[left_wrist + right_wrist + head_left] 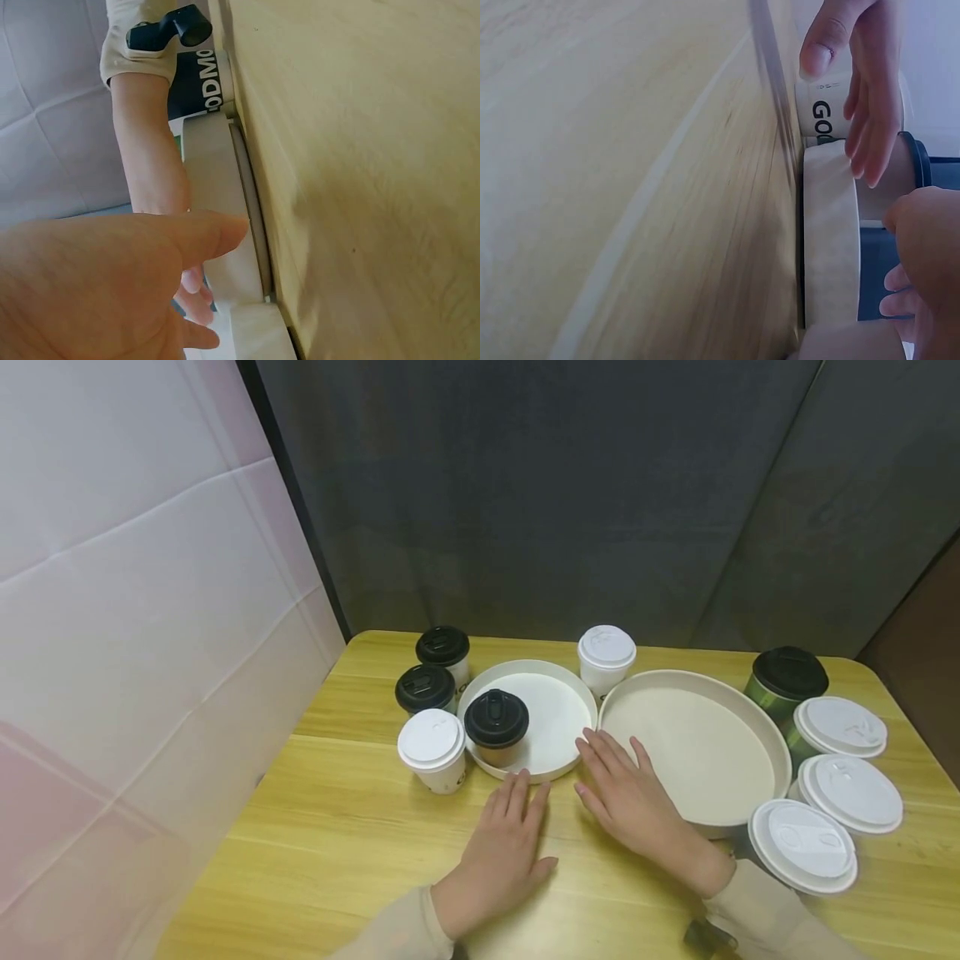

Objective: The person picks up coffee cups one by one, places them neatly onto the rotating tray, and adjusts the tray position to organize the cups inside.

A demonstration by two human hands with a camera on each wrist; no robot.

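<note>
We read "GO" on a white cup (819,111) and "DMO" on a dark-banded cup (189,96). Our left hand (501,856) and right hand (636,797) stretched, straight-fingered, near the small tray (557,714), where a brown cup (497,728) stood inside the left rim. Tabletop (564,893) showed between our hands; the large tray (690,747) sat just beside.

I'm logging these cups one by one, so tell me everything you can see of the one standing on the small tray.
The cup has a black, plastic-looking lid with a raised piece on top, over a tan, paper-looking body. The lid is on, so any contents are hidden. It stands upright toward the left front of the small tray, the only thing it clearly touches. The left hand is close in front, its fingers not gripping it.
</note>
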